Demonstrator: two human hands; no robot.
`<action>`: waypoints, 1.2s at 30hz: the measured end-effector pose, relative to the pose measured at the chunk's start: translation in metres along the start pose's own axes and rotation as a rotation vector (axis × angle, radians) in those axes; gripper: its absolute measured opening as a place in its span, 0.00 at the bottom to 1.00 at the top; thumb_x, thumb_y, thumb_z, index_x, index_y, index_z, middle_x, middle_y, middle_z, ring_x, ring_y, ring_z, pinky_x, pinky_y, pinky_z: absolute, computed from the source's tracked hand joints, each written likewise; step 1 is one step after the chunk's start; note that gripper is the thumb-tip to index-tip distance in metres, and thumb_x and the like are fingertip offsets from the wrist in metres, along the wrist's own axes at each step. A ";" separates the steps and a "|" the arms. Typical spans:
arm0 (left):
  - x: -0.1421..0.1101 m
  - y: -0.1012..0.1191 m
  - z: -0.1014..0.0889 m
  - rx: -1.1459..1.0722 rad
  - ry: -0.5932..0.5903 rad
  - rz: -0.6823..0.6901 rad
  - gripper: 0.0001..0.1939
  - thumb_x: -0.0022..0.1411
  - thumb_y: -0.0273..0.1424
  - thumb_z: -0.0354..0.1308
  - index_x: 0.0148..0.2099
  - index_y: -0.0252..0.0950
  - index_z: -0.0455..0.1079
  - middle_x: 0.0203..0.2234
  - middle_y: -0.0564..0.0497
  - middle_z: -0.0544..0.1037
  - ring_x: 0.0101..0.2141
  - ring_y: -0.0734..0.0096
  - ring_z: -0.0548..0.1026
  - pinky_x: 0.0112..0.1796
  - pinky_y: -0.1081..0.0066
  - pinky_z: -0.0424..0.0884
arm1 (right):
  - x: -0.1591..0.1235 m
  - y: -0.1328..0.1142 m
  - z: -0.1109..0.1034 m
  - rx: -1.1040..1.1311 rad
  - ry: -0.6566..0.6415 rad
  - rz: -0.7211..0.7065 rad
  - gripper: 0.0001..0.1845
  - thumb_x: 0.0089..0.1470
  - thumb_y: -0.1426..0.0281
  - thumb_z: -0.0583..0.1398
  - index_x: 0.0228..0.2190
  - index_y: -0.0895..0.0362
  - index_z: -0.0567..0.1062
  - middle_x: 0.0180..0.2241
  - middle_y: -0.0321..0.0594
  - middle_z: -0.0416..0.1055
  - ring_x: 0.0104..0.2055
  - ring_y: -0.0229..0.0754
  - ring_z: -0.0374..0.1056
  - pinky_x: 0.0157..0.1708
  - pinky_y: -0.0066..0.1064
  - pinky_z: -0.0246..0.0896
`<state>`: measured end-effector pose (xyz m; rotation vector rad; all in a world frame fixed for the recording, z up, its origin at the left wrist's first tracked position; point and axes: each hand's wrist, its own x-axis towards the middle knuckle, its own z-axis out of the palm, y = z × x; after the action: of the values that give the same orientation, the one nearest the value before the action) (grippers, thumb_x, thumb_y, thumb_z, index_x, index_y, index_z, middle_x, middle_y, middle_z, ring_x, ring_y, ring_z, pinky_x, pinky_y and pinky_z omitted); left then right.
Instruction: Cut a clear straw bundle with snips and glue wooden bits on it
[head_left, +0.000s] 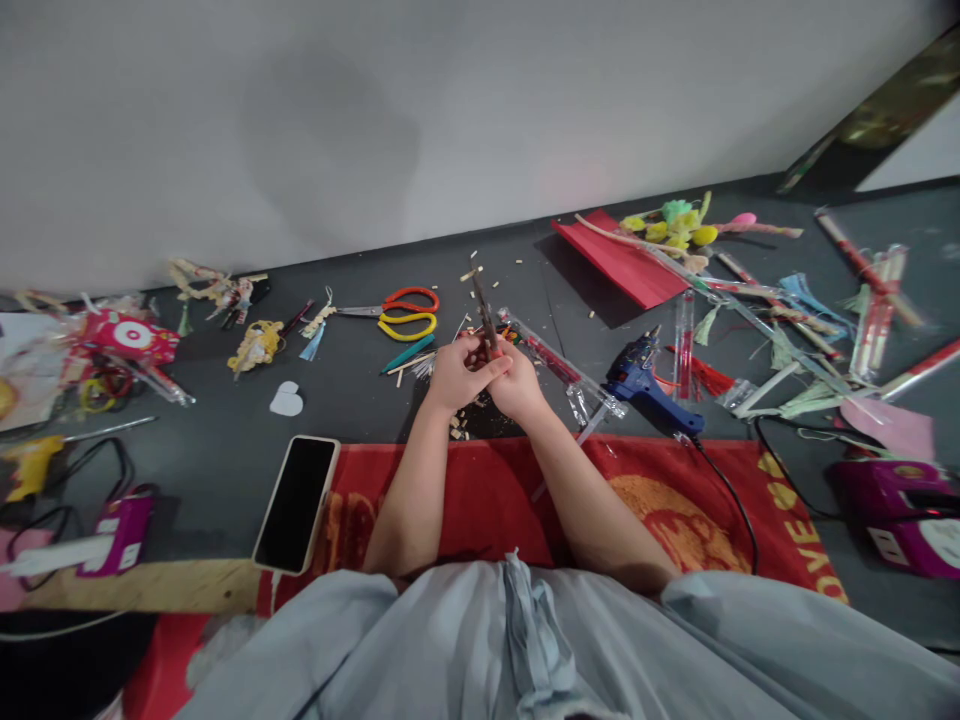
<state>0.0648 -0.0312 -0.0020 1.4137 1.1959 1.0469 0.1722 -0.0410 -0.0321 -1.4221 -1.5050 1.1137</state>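
My left hand (454, 376) and my right hand (519, 384) meet over the middle of the dark table. Closed in my right hand is what looks like a pair of scissors (485, 312), its narrow dark blades pointing away from me. My left fingers curl in against it; whatever they hold is hidden. Small pale cut bits (459, 428) lie scattered under and beyond my hands. Left of them rest orange-and-yellow-handled scissors (407, 313) and a teal pen-like item (409, 354). A clear packet with red inside (551, 357) lies just right of my right hand.
A blue glue gun (651, 385) with a cord lies at right, near a red paper sheet (619, 258) and wrapped sticks and tassels. A phone (297, 505) lies front left beside a red towel (480, 480). Purple boxes (892, 510) and crafts occupy both sides; a wall stands behind.
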 end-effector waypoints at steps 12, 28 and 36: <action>-0.001 -0.006 0.001 0.022 0.020 0.008 0.21 0.41 0.45 0.67 0.30 0.32 0.71 0.19 0.55 0.71 0.21 0.80 0.66 0.24 0.76 0.64 | 0.000 -0.003 -0.004 0.005 -0.031 0.003 0.19 0.51 0.65 0.52 0.43 0.54 0.72 0.39 0.43 0.76 0.41 0.48 0.71 0.42 0.40 0.66; 0.008 -0.018 -0.025 -0.273 0.612 0.182 0.25 0.51 0.53 0.58 0.41 0.38 0.65 0.33 0.49 0.75 0.28 0.75 0.74 0.27 0.75 0.69 | -0.006 -0.021 -0.015 -0.374 -0.074 -0.116 0.23 0.42 0.69 0.56 0.44 0.55 0.69 0.37 0.44 0.75 0.38 0.51 0.71 0.37 0.38 0.64; 0.003 -0.013 -0.027 -0.171 0.688 0.282 0.22 0.55 0.52 0.56 0.39 0.38 0.65 0.24 0.55 0.71 0.20 0.80 0.68 0.22 0.76 0.65 | -0.007 -0.020 -0.014 -0.431 -0.058 -0.152 0.24 0.42 0.69 0.56 0.45 0.57 0.69 0.41 0.48 0.74 0.42 0.54 0.70 0.40 0.41 0.65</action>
<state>0.0373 -0.0235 -0.0104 1.1339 1.3526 1.8872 0.1801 -0.0467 -0.0088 -1.5311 -1.9438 0.7717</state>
